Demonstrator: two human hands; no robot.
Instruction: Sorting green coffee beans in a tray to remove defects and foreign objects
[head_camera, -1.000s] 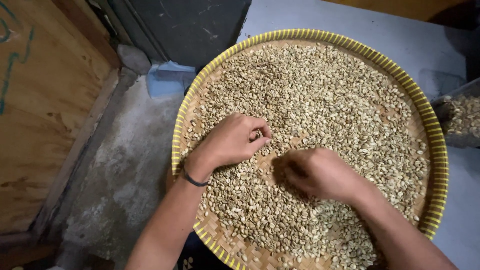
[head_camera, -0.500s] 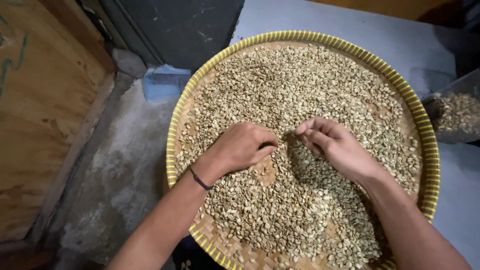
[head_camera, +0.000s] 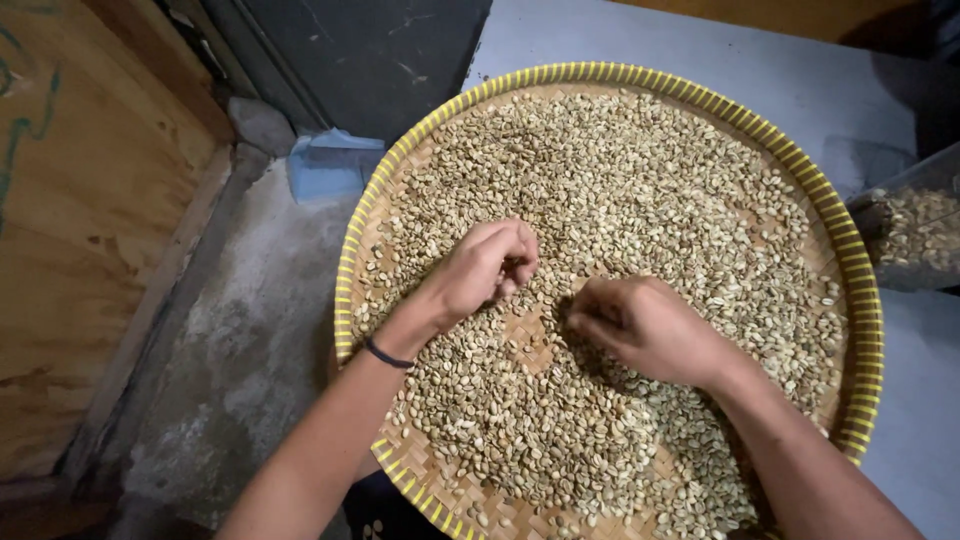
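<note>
Hands (head_camera: 560, 295) sift beans (head_camera: 620, 190) near clear bag (head_camera: 915, 230).

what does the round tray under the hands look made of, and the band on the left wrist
The round flat tray looks like woven bamboo or similar plant strips, matt tan: a plaited pattern shows between the pale beans. Its yellow-wrapped rim may be plastic or dyed strip. The thin dark wristband looks like cord or elastic; too small to tell.

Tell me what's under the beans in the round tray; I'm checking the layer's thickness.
Woven bamboo base shows through gaps in the pale beans near both hands and along the yellow rim. Elsewhere the beans cover it, and what lies beneath the tray is hidden.
</note>
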